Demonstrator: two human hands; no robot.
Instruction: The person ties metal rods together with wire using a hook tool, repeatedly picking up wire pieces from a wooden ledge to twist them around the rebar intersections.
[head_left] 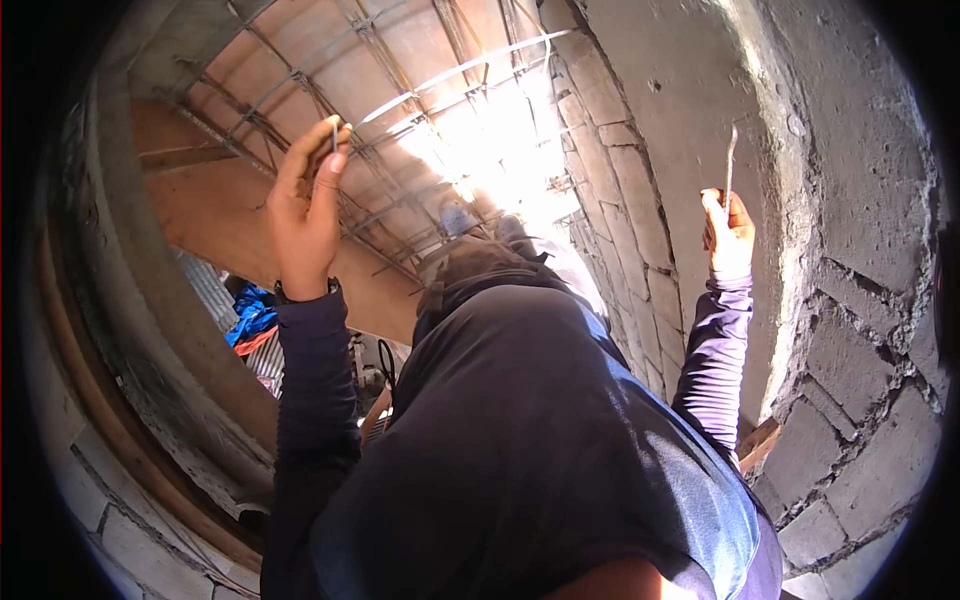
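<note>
Currently, left hand (305, 220): fingers pinched narrow on a short, thin metal piece (335, 137), seen against the rebar grid (298, 76). Right hand (730, 238): fingers closed round a slim metal rod (730, 170), near upright, bent tip uppermost. Block wall (845, 365) at far right.

My only feed comes from the person's head, facing forward and steeply down the body. Nearest to me, the torso in a dark long-sleeved top (520, 400) fills the lower centre; the grey shoes (457, 217) sit farther off, above it. The wide, round-edged lens bends the grey block wall (850, 370) along my right border. I get both the left hand (305, 205) and right hand (728, 235), well apart, either side of centre.
</note>
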